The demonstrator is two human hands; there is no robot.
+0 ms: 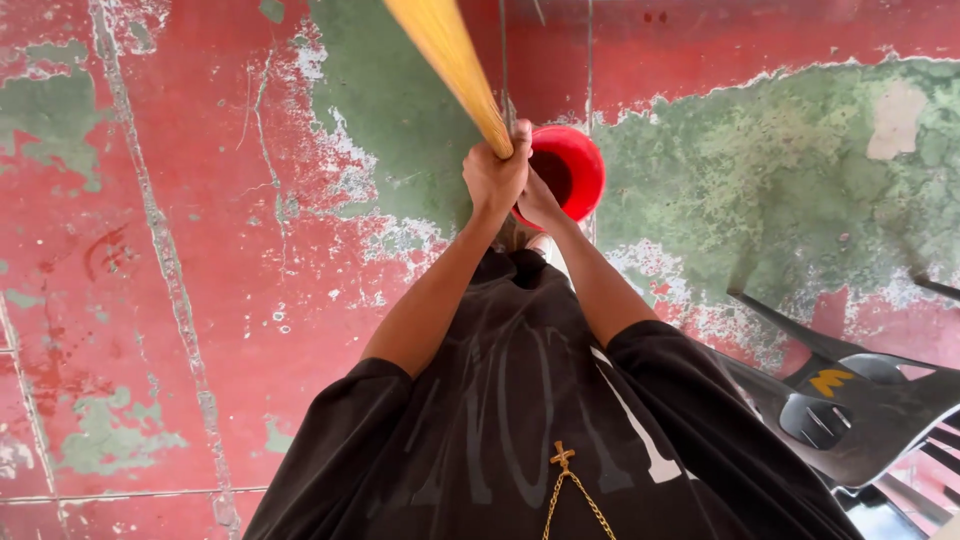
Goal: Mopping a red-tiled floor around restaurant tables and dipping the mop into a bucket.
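My left hand [495, 178] is closed around a yellow-orange stick [450, 60] that slants up toward the camera and looks wider as it gets nearer. My right hand [541, 205] sits just under and beside the left, its fingers curled at the same stick; the grip itself is partly hidden by the left hand. Directly beyond both hands a red bucket [582, 165] stands on the floor, with a dark inside. The stick's lower end is hidden behind my hands. My black shirt with a gold cross chain [562, 458] fills the lower middle.
The floor [200, 250] is red paint worn through to green patches, with grooved lines running across it. A black plastic chair [850, 400] stands at the lower right, close to my right arm.
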